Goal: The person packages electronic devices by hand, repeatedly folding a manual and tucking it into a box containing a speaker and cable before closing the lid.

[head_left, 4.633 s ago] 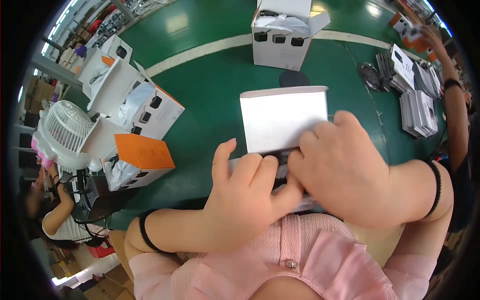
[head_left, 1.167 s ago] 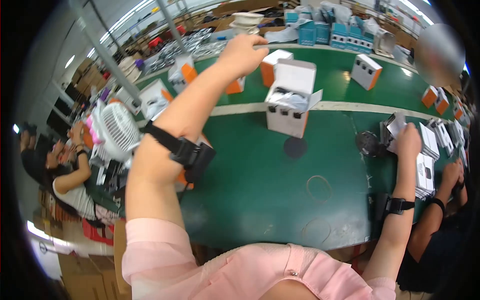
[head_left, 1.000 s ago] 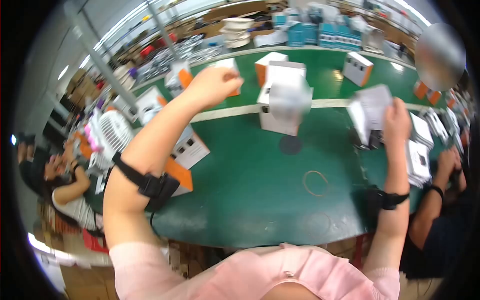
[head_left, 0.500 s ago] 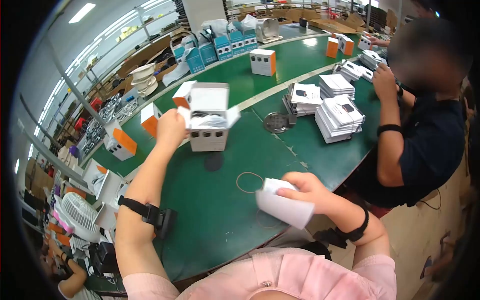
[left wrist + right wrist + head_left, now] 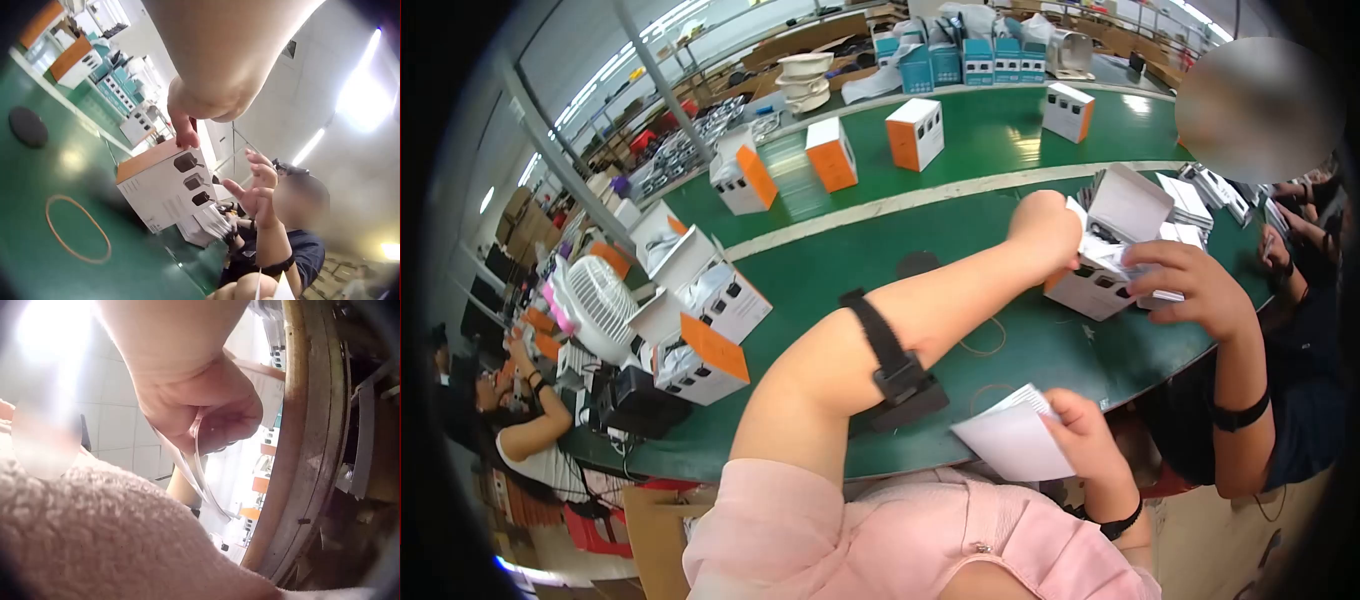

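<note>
In the head view my left hand [image 5: 1048, 232] grips the upper edge of a white and orange carton [image 5: 1090, 288], printed with small black devices. The carton's lid is up and something pale lies inside. My left wrist view shows the fingers bent over the top edge of the same carton [image 5: 169, 181]. Another person's hand [image 5: 1200, 285] is spread right at its far side. Close to my body, my right hand [image 5: 1092, 440] pinches folded white paper sheets [image 5: 1015, 437] between thumb and fingers; their curved edges also show in the right wrist view.
Open cartons [image 5: 700, 370] and a white fan [image 5: 600, 308] stand at the left. Closed cartons [image 5: 916, 135] line the far green strip. Stacked booklets [image 5: 1185, 200] lie beyond the held carton. A rubber band [image 5: 78, 228] and a dark disc [image 5: 918, 264] lie on the green table [image 5: 830, 240].
My left hand has carried the open carton rightward across the table to the other person's hand. My right hand took the paper from the right side earlier and now holds it near my body.
</note>
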`<state>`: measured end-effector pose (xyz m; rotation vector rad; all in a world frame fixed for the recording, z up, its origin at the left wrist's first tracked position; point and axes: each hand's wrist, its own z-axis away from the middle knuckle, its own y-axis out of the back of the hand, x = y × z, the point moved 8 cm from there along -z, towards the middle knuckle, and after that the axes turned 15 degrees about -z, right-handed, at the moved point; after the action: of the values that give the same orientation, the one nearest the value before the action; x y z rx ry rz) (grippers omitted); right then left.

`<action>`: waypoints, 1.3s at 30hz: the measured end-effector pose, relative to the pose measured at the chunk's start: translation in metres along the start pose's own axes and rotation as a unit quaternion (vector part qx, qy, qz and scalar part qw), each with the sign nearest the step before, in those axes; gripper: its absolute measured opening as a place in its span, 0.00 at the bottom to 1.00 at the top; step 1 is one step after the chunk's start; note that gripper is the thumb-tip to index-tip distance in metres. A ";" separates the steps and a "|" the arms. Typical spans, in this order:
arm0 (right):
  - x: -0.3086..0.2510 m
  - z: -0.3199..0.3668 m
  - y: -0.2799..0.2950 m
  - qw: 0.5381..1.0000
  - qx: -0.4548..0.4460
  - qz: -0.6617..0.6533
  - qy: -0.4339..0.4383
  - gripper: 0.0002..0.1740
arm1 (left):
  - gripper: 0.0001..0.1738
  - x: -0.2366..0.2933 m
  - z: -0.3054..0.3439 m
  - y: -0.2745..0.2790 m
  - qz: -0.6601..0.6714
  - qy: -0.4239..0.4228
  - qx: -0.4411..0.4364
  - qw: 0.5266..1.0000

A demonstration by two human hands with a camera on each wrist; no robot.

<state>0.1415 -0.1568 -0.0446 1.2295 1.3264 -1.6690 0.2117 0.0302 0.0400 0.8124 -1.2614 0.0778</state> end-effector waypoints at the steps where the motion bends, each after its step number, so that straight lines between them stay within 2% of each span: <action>1: -0.007 0.001 0.002 0.999 0.025 -0.014 0.029 0.07 | 0.14 -0.002 0.004 -0.004 0.005 0.020 -0.002 1.000; 4: -0.037 -0.004 0.008 0.993 0.057 -0.051 0.090 0.10 | 0.18 -0.023 0.003 -0.007 0.075 0.041 -0.043 0.995; 6: -0.052 -0.012 0.011 0.981 0.096 -0.076 0.153 0.12 | 0.28 -0.028 0.020 0.004 0.106 0.037 -0.077 0.991; 9: -0.074 -0.020 0.007 0.966 0.120 -0.065 0.219 0.15 | 0.32 -0.047 0.066 0.048 0.136 0.025 -0.017 0.990; 11: -0.082 -0.032 0.000 0.959 0.125 -0.076 0.243 0.15 | 0.34 -0.053 0.095 0.068 0.154 0.039 -0.013 0.987; 13: -0.082 -0.051 -0.009 0.965 0.095 -0.075 0.233 0.15 | 0.27 -0.063 0.112 0.064 0.295 0.038 -0.114 0.948; 14: -0.080 -0.063 -0.011 0.969 0.086 -0.094 0.213 0.16 | 0.27 -0.070 0.116 0.065 0.295 0.038 -0.108 0.949; 16: -0.081 -0.077 -0.021 0.971 0.080 -0.121 0.190 0.17 | 0.20 -0.066 0.123 0.069 0.178 -0.061 -0.101 0.977; 17: -0.082 -0.083 -0.026 0.972 0.082 -0.146 0.167 0.17 | 0.14 -0.072 0.123 0.073 0.216 -0.032 -0.059 0.974; 18: -0.079 -0.092 -0.028 0.974 0.086 -0.184 0.104 0.18 | 0.14 -0.077 0.122 0.077 0.201 -0.024 -0.042 0.978; 19: -0.081 -0.096 -0.029 0.974 0.082 -0.184 0.104 0.18 | 0.13 -0.084 0.121 0.080 0.187 -0.016 -0.026 0.982; 21: -0.085 -0.102 -0.040 0.995 0.000 -0.056 0.079 0.18 | 0.11 -0.089 0.119 0.086 0.213 -0.020 -0.005 0.977; 22: -0.079 -0.110 -0.033 0.997 0.016 -0.045 0.059 0.16 | 0.10 -0.090 0.119 0.090 0.238 -0.021 0.012 0.971; 25: -0.069 -0.126 -0.018 0.995 0.013 -0.034 0.095 0.13 | 0.08 -0.088 0.122 0.094 0.269 -0.035 -0.015 0.962; 26: -0.076 -0.124 -0.017 0.986 0.036 0.054 0.154 0.09 | 0.09 -0.095 0.119 0.091 0.263 -0.024 -0.065 0.962; 27: -0.076 -0.126 -0.017 0.986 0.034 0.053 0.156 0.09 | 0.09 -0.100 0.116 0.095 0.262 -0.024 -0.063 0.963; 29: -0.093 -0.120 -0.032 0.938 -0.063 0.175 0.293 0.10 | 0.10 -0.103 0.112 0.092 0.338 -0.013 -0.101 0.936; 30: -0.086 -0.128 -0.023 0.962 -0.040 0.106 0.247 0.12 | 0.14 -0.093 0.113 0.096 0.363 -0.023 -0.079 0.928; 31: -0.085 -0.131 -0.021 0.962 -0.040 0.105 0.248 0.12 | 0.19 -0.090 0.113 0.099 0.416 -0.006 -0.112 0.902; 33: -0.085 -0.139 -0.005 0.969 0.005 0.015 0.247 0.15 | 0.25 -0.080 0.112 0.102 0.470 -0.012 -0.177 0.865; 34: -0.089 -0.139 -0.011 0.957 -0.015 0.044 0.286 0.14 | 0.26 -0.086 0.108 0.100 0.430 0.029 -0.165 0.887; 35: -0.090 -0.141 -0.011 0.957 -0.017 0.044 0.287 0.14 | 0.27 -0.094 0.105 0.097 0.388 0.071 -0.150 0.907; 36: -0.090 -0.142 -0.016 0.951 -0.055 0.076 0.293 0.14 | 0.28 -0.091 0.104 0.098 0.282 0.046 -0.116 0.951; 39: -0.094 -0.144 -0.028 0.952 -0.126 0.092 0.262 0.14 | 0.18 -0.102 0.090 0.097 0.215 0.035 -0.085 0.972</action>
<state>0.1856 -0.0155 0.0470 1.6464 1.6128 -1.0359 0.0579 0.0863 0.0065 0.3756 -1.3384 0.3391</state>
